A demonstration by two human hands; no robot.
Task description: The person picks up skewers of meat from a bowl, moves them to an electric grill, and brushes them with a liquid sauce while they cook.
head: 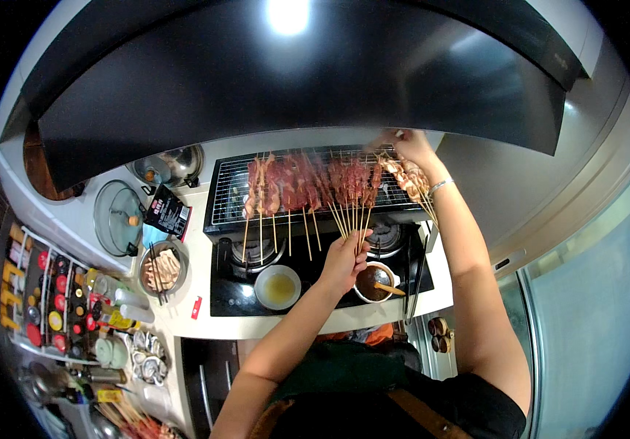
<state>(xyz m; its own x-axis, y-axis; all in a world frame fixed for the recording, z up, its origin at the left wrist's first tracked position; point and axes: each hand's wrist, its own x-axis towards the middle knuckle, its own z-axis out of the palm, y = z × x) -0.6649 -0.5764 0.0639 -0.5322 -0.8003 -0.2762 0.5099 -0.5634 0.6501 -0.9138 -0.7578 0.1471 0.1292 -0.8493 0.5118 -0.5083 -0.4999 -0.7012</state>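
Observation:
My left hand (342, 266) grips the wooden ends of several red meat skewers (350, 184), fanned over the right half of a black charcoal grill (293, 222). More skewers of red meat (287, 184) lie side by side on the left part of the wire rack (230, 186), their sticks pointing towards me. Above the grill's far right end is my right hand (411, 147), its fingers blurred and partly against the range hood's edge, so what they hold is unclear. Pale meat skewers (411, 178) rest below that wrist, at the rack's right end.
Beneath the grill is a black gas hob (315, 299) carrying a bowl of yellowish liquid (278, 288) and a sauce bowl (372, 282) with a brush. Long black tongs (418, 280) lie at right. A range hood (304, 82) overhangs everything. Bottles (117, 296) and oysters (147, 356) crowd the left counter.

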